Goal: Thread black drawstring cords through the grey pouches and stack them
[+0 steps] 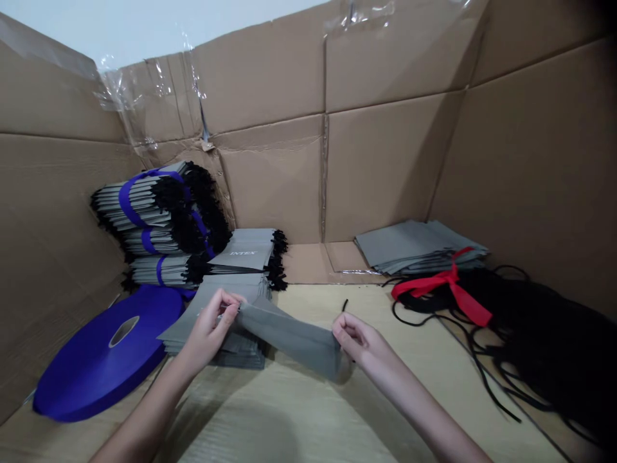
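Observation:
A flat grey fabric pouch (294,341) is stretched slantwise between my two hands, above the table. My left hand (219,318) is closed in a pinch on its upper left corner. At the other end my right hand (359,334) pinches the pouch's right edge, and a short bit of black cord (345,305) sticks up beside those fingers. Under and behind my left hand lies a pile of grey pouches (226,350). Another stack (243,247), printed INTEX, has black cord ends along its right side.
Bundles of pouches (154,218) tied with blue strap stand at the back left, behind a blue strap roll (101,360). At the right are loose grey pouches (419,247) and black cords (540,347) with a red tie (450,286). Cardboard walls (270,180) surround the table.

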`<state>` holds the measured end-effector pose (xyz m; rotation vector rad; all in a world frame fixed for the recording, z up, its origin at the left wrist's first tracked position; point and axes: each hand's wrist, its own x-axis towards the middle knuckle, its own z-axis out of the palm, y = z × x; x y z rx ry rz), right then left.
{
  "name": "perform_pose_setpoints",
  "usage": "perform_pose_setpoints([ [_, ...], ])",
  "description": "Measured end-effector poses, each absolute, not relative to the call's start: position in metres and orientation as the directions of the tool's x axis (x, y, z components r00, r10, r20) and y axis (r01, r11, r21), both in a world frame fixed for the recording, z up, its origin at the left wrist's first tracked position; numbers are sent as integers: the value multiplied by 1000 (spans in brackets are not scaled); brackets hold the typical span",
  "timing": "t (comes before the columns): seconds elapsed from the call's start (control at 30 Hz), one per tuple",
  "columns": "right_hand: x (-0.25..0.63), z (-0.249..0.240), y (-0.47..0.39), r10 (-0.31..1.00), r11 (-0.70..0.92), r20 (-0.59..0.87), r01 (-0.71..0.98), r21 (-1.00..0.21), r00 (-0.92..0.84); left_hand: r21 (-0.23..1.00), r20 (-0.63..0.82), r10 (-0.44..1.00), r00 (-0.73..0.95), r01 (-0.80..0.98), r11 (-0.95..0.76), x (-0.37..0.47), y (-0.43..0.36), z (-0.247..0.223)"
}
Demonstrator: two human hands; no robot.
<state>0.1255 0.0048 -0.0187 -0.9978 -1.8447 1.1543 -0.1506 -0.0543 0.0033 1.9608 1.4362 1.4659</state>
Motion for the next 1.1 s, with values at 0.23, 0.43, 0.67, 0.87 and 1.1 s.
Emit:
perform_pose_setpoints([
  [0.23, 121, -17, 1, 883, 311, 175, 264, -913, -435, 434, 727, 684, 59, 732, -525, -160, -53, 13],
  [0.43, 123, -9, -3, 891, 359, 207, 347, -866, -405, 454, 652, 757, 30, 784, -422, -169, -51, 8],
  [0.67, 126, 2, -13, 880, 439, 259, 472, -764, -399, 498, 444, 896, 21, 825, -266, -164, -48, 7],
  [0.87, 124, 1, -16, 861, 486, 279, 529, -695, -425, 427, 363, 932, 12, 886, -178, -161, -49, 9],
  [1.1, 128, -1, -20, 822, 562, 334, 557, -612, -462, 314, 290, 943, 163, 915, -255, -157, -52, 11],
])
